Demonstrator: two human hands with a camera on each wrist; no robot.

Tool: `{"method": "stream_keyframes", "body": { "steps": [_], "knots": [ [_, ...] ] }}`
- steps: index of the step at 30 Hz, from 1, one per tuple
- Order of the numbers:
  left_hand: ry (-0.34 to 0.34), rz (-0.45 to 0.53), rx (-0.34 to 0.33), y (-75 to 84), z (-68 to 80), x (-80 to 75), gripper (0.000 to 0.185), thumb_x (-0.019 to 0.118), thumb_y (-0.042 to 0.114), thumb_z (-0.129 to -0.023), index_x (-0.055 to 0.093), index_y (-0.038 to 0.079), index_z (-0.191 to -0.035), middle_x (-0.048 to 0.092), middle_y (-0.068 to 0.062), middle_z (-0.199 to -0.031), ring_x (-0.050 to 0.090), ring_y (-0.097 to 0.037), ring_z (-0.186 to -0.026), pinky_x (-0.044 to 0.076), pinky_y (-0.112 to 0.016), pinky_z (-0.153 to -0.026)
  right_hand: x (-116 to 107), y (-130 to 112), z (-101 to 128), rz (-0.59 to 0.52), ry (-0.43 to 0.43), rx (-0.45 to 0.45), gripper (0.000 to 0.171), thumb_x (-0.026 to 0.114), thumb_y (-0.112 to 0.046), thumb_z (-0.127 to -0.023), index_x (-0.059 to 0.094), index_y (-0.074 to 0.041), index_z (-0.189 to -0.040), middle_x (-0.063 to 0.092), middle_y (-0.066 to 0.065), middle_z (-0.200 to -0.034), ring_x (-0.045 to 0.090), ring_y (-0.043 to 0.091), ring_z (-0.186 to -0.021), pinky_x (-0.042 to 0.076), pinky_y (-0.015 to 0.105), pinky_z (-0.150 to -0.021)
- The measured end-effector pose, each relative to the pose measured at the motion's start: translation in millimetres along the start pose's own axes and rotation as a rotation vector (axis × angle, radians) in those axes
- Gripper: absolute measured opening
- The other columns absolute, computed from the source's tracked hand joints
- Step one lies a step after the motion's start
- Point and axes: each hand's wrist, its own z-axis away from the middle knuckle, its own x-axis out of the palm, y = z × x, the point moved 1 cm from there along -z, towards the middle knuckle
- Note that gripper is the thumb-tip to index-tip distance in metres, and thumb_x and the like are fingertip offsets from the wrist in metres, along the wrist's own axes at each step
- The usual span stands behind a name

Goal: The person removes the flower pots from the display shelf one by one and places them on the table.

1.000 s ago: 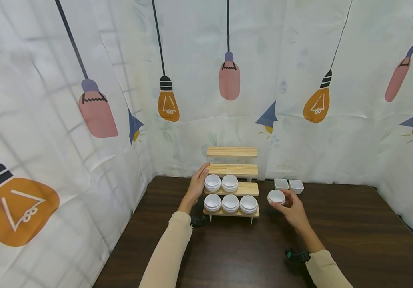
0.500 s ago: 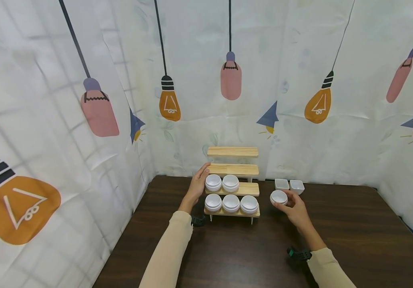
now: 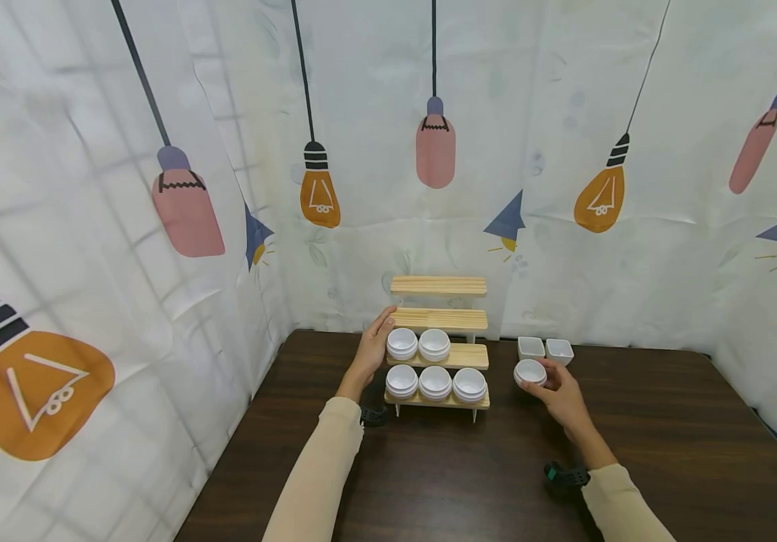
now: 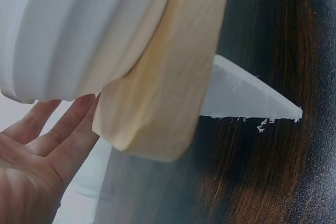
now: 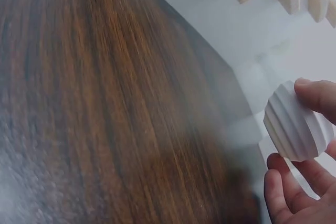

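A tiered wooden rack [image 3: 439, 318] stands at the back of the dark wooden table [image 3: 470, 467]. Three round white ribbed bowls [image 3: 435, 382] fill its lowest step and two more [image 3: 418, 343] sit on the second step. My left hand [image 3: 373, 347] rests with straight fingers against the rack's left end, beside the second step's left bowl [image 4: 73, 30]. My right hand [image 3: 560, 391] holds another round white ribbed bowl [image 3: 530, 372] in its fingertips, right of the rack and above the table; the same bowl [image 5: 297, 128] shows in the right wrist view.
Two small square white dishes [image 3: 544, 348] sit on the table just behind my right hand. The rack's two upper steps [image 3: 439, 285] are bare. Printed white curtains [image 3: 158, 226] close in the table at the left and back.
My right hand has carried its bowl slightly right and a touch farther back, closer to the square dishes. The left hand has stayed against the rack.
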Motion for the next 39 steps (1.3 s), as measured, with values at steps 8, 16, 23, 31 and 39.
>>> {"method": "stream_keyframes", "body": {
  "steps": [8, 16, 23, 31, 39],
  "knots": [
    [-0.013, 0.018, 0.026, 0.2, -2.2, 1.2, 0.049, 0.043, 0.043, -0.11, 0.045, 0.025, -0.156, 0.037, -0.007, -0.165, 0.035, -0.032, -0.151, 0.032, -0.054, -0.12, -3, 6, -2, 0.019, 0.016, -0.003, 0.069, 0.079, -0.028, -0.092, 0.046, -0.006, -0.148, 0.055, 0.024, -0.145, 0.053, 0.002, -0.097, 0.047, 0.016, -0.079],
    [-0.054, 0.033, 0.016, 19.2, 6.2, -2.7, 0.048, 0.044, 0.029, -0.112, 0.044, 0.013, -0.157, 0.035, -0.013, -0.165, 0.03, -0.036, -0.153, 0.024, -0.057, -0.124, -5, 12, -7, 0.044, 0.02, 0.009, 0.068, 0.078, -0.029, -0.093, 0.046, -0.006, -0.148, 0.054, 0.024, -0.146, 0.053, 0.005, -0.099, 0.047, 0.017, -0.079],
    [-0.052, 0.002, 0.02, 34.2, 17.4, -3.6, 0.047, 0.043, 0.027, -0.112, 0.043, 0.011, -0.156, 0.037, -0.014, -0.165, 0.03, -0.037, -0.153, 0.024, -0.057, -0.124, -5, 14, -7, 0.047, 0.026, 0.021, 0.068, 0.078, -0.03, -0.093, 0.046, -0.007, -0.148, 0.055, 0.023, -0.146, 0.054, 0.008, -0.104, 0.046, 0.016, -0.08],
    [-0.065, -0.001, 0.012, 36.2, 17.0, -3.6, 0.048, 0.042, 0.029, -0.112, 0.042, 0.012, -0.157, 0.036, -0.013, -0.165, 0.029, -0.035, -0.154, 0.023, -0.056, -0.125, -5, 14, -6, 0.057, 0.025, 0.02, 0.068, 0.078, -0.033, -0.093, 0.046, -0.007, -0.148, 0.055, 0.024, -0.145, 0.054, 0.012, -0.108, 0.046, 0.016, -0.081],
    [-0.047, 0.018, 0.0, 25.6, 11.0, -2.1, 0.047, 0.042, 0.03, -0.112, 0.044, 0.016, -0.157, 0.035, -0.012, -0.165, 0.028, -0.035, -0.154, 0.021, -0.057, -0.125, -5, 15, -7, 0.066, 0.022, 0.022, 0.068, 0.077, -0.031, -0.094, 0.045, -0.006, -0.149, 0.055, 0.024, -0.145, 0.055, 0.018, -0.112, 0.046, 0.016, -0.081]
  ]
}}
